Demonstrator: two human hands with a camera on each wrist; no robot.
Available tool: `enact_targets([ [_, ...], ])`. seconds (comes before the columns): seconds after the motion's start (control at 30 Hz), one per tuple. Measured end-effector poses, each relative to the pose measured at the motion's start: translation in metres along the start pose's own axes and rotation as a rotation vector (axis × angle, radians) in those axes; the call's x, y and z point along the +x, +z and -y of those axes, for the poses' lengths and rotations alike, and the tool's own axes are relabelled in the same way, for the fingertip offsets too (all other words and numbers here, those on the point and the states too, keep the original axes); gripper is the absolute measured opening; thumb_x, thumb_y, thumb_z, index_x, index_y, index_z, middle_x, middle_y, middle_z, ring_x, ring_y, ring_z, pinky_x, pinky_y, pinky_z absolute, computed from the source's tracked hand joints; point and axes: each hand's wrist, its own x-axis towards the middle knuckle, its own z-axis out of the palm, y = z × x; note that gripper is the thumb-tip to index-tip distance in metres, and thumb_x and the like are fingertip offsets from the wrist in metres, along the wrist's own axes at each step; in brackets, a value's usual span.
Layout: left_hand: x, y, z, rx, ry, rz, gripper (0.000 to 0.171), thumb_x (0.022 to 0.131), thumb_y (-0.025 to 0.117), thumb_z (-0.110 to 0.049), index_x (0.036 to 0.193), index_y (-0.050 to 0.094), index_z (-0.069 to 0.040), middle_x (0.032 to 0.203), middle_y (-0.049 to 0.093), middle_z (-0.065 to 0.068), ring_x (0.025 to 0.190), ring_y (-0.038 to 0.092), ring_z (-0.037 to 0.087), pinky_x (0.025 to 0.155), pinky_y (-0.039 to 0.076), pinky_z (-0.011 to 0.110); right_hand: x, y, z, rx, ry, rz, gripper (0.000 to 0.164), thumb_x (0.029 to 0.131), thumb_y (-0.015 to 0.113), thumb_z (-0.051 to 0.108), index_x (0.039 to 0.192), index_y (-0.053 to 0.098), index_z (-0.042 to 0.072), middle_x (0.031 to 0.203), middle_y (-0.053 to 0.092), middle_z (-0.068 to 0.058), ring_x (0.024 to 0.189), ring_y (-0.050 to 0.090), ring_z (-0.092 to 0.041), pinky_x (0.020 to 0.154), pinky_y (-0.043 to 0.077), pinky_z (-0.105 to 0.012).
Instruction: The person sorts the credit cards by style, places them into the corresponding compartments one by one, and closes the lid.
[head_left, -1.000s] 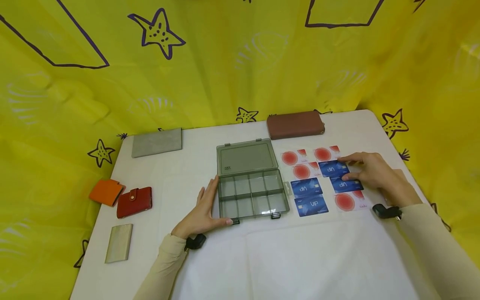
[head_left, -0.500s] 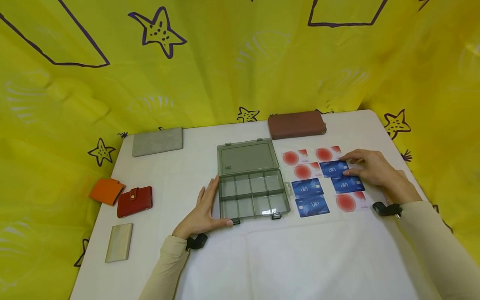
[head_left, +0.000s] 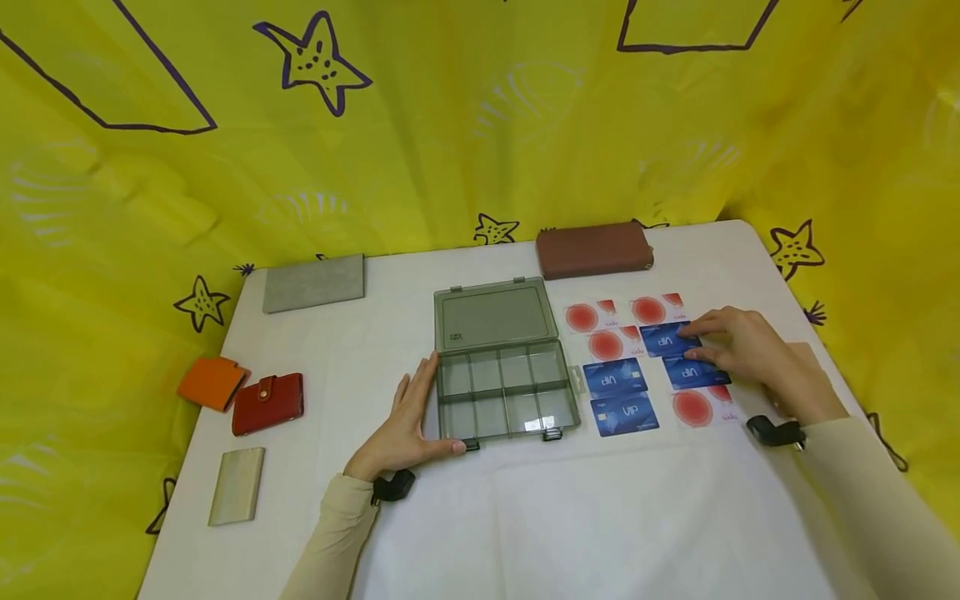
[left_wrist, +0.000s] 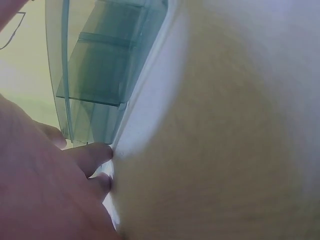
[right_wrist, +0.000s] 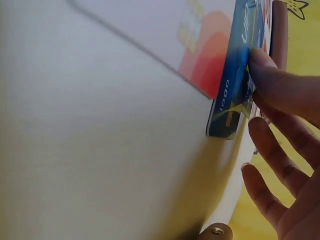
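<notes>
A clear grey-green divided box (head_left: 491,360) lies with its lid folded back. My left hand (head_left: 401,433) rests against its left side, fingers along the wall and thumb at the front left latch. In the left wrist view, fingertips sit right at the box's lower edge (left_wrist: 92,102). Several blue VIP cards and white cards with red circles lie flat to the right of the box. My right hand (head_left: 750,346) touches the upper right blue card (head_left: 656,343), forefinger on its face and thumb near the lower blue card (head_left: 697,375). A white card (head_left: 693,408) lies nearest me.
A brown zip wallet (head_left: 594,250) lies behind the cards, a grey wallet (head_left: 315,283) at back left. On the left are an orange wallet (head_left: 212,383), a red snap wallet (head_left: 268,404) and a beige one (head_left: 237,486). A tan item (head_left: 806,357) is partly hidden by my right wrist.
My right forefinger has slid from the far edge of the upper right blue card onto its face, closer to the thumb. My left hand and the box have stayed put.
</notes>
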Motion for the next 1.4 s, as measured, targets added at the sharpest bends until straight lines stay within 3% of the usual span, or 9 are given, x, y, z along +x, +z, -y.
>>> enact_targets([
  [0.1, 0.0, -0.001, -0.001, -0.007, -0.006, 0.0, 0.136, 0.081, 0.093, -0.038, 0.172, -0.006, -0.015, 0.18, -0.002, 0.009, 0.167, -0.007, 0.033, 0.132, -0.01, 0.059, -0.002, 0.001, 0.0, 0.022, 0.072, -0.03, 0.04, 0.092, 0.085, 0.028, 0.123, 0.077, 0.004, 0.123, 0.072, -0.026, 0.116, 0.06, -0.047, 0.103, 0.047, -0.069],
  [0.3, -0.001, -0.001, -0.001, 0.001, -0.003, 0.001, 0.137, 0.081, 0.093, -0.039, 0.172, -0.006, -0.015, 0.181, -0.002, 0.009, 0.167, -0.006, 0.033, 0.132, -0.01, 0.059, 0.005, 0.003, 0.01, 0.064, 0.336, -0.109, 0.088, 0.089, 0.077, 0.064, 0.137, 0.051, -0.005, 0.123, 0.064, -0.037, 0.107, 0.062, -0.051, 0.084, 0.057, -0.058],
  [0.43, 0.0, 0.0, 0.0, 0.007, 0.007, -0.004, 0.136, 0.081, 0.093, -0.039, 0.172, -0.005, -0.014, 0.18, -0.002, 0.01, 0.167, -0.005, 0.034, 0.132, -0.009, 0.059, 0.013, 0.003, 0.026, 0.022, 0.429, -0.098, 0.096, 0.085, 0.085, 0.056, 0.139, 0.042, -0.01, 0.114, 0.061, -0.041, 0.098, 0.057, -0.054, 0.073, 0.053, -0.051],
  [0.6, 0.0, 0.001, 0.0, 0.002, 0.012, -0.011, 0.135, 0.081, 0.093, -0.039, 0.172, -0.005, -0.014, 0.18, -0.001, 0.01, 0.167, -0.004, 0.034, 0.133, -0.01, 0.057, 0.022, 0.004, 0.038, 0.006, 0.494, -0.088, 0.091, 0.083, 0.091, 0.04, 0.136, 0.044, -0.018, 0.111, 0.058, -0.042, 0.104, 0.045, -0.055, 0.084, 0.042, -0.059],
  [0.7, -0.001, 0.002, 0.0, 0.0, 0.009, -0.014, 0.135, 0.081, 0.092, -0.041, 0.172, -0.004, -0.015, 0.181, -0.001, 0.009, 0.167, -0.004, 0.033, 0.133, -0.011, 0.052, 0.025, 0.003, 0.034, 0.017, 0.507, -0.079, 0.091, 0.082, 0.092, 0.04, 0.134, 0.048, -0.021, 0.115, 0.057, -0.042, 0.107, 0.045, -0.055, 0.089, 0.04, -0.062],
  [0.83, -0.001, 0.002, 0.0, 0.004, 0.003, -0.018, 0.136, 0.08, 0.092, -0.041, 0.172, -0.004, -0.017, 0.181, -0.001, 0.009, 0.167, -0.004, 0.032, 0.133, -0.011, 0.052, 0.025, 0.001, 0.028, 0.057, 0.539, -0.053, 0.091, 0.082, 0.091, 0.045, 0.133, 0.053, -0.02, 0.121, 0.059, -0.041, 0.106, 0.049, -0.053, 0.082, 0.046, -0.054],
  [0.93, 0.0, 0.002, -0.001, 0.005, 0.006, -0.017, 0.135, 0.081, 0.092, -0.039, 0.172, -0.005, -0.016, 0.18, -0.001, 0.009, 0.167, -0.004, 0.033, 0.133, -0.01, 0.057, 0.02, -0.002, 0.021, 0.098, 0.517, 0.0, 0.09, 0.085, 0.087, 0.05, 0.135, 0.054, -0.017, 0.125, 0.058, -0.041, 0.105, 0.054, -0.052, 0.079, 0.053, -0.05],
  [1.13, 0.001, 0.002, -0.003, 0.009, 0.009, -0.011, 0.134, 0.082, 0.092, -0.037, 0.172, -0.004, -0.013, 0.18, -0.001, 0.01, 0.167, -0.004, 0.033, 0.133, -0.009, 0.059, 0.007, -0.015, 0.009, 0.162, 0.338, 0.121, 0.081, 0.102, 0.067, 0.052, 0.147, 0.036, -0.008, 0.123, 0.051, -0.041, 0.104, 0.056, -0.05, 0.081, 0.057, -0.048],
  [1.4, 0.0, 0.0, -0.004, 0.006, 0.009, -0.019, 0.134, 0.081, 0.092, -0.038, 0.172, -0.003, -0.013, 0.18, 0.001, 0.011, 0.167, -0.003, 0.033, 0.133, -0.01, 0.059, -0.003, -0.015, 0.028, 0.303, 0.173, -0.082, 0.047, 0.105, 0.069, 0.031, 0.141, 0.05, 0.007, 0.096, 0.07, -0.026, 0.074, 0.067, -0.034, 0.063, 0.052, -0.024],
])
